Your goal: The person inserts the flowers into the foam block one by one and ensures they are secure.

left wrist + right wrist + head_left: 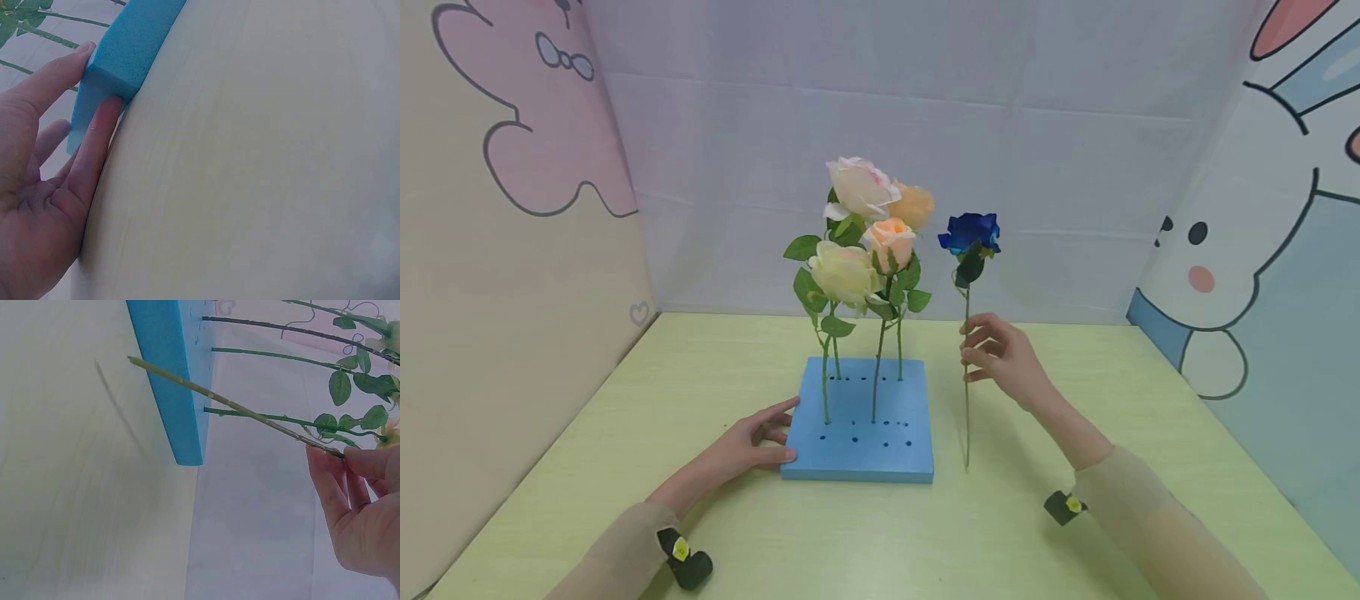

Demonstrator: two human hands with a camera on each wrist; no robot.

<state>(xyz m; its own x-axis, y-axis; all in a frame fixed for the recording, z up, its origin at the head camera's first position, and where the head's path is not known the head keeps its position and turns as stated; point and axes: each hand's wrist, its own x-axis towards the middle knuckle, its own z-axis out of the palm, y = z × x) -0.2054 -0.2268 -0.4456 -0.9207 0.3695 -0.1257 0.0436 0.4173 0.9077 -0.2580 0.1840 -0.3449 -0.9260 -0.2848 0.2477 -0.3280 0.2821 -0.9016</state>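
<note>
My right hand (pixel 1003 358) pinches the stem of a blue rose (pixel 970 235) between thumb and fingertips. The stem (pixel 237 406) hangs nearly upright, with its lower end to the right of a blue foam board (pixel 898 462) and apart from it. The board has rows of small holes. Several roses stand in it: a pink-white rose (pixel 861 187), a cream rose (pixel 846 273), a peach rose (pixel 890 243) and an orange one (pixel 913 206) behind. My left hand (pixel 756 439) touches the board's left edge with its fingers extended, as the left wrist view also shows.
A pale yellow-green table (pixel 662 400) lies under the board. A light cloth wall (pixel 1060 167) closes off the back, and printed cartoon panels stand at both sides. Black wrist cameras (pixel 688 567) are strapped at both sleeves.
</note>
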